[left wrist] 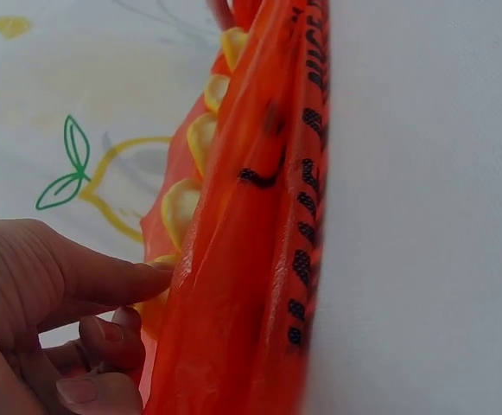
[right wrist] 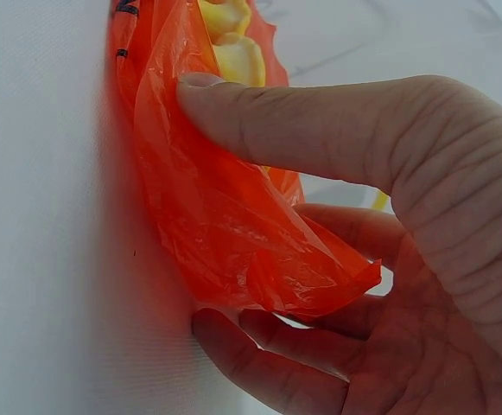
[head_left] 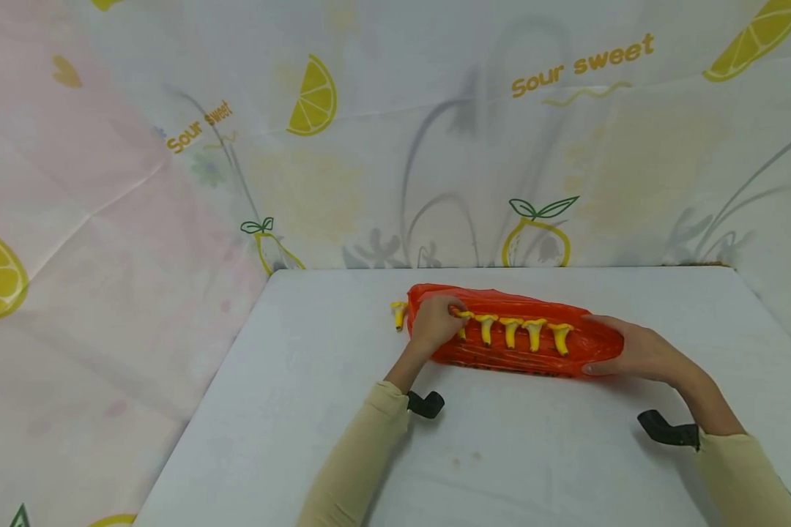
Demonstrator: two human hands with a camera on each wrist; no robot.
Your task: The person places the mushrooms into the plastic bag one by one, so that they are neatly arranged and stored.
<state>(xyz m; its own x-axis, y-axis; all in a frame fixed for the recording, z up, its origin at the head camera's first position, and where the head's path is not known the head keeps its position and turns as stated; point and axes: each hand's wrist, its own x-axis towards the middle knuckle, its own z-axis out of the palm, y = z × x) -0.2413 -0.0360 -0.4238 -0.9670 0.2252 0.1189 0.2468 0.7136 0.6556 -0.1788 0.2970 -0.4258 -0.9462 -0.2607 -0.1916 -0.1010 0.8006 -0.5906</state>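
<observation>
A red plastic bag (head_left: pixel 507 359) with dark printing lies long and flattened across the white table. Along it stands a row of several yellow trumpet-shaped mushrooms (head_left: pixel 534 334). At the row's left end, my left hand (head_left: pixel 435 322) pinches a mushroom (left wrist: pixel 151 307) between thumb and forefinger, partly hidden by the hand and the bag's edge. My right hand (head_left: pixel 646 353) grips the bag's right end, the thumb on its near side and the fingers curved round behind and below, as the right wrist view shows. One more yellow mushroom (head_left: pixel 398 315) is just beyond the bag's left end.
The white table (head_left: pixel 501 454) reaches toward me in front of the bag. Behind its far edge hangs a pale cloth (head_left: pixel 382 190) printed with lemons and words. Black curved pieces (head_left: pixel 425 405) are worn at both wrists, next to the sleeve cuffs.
</observation>
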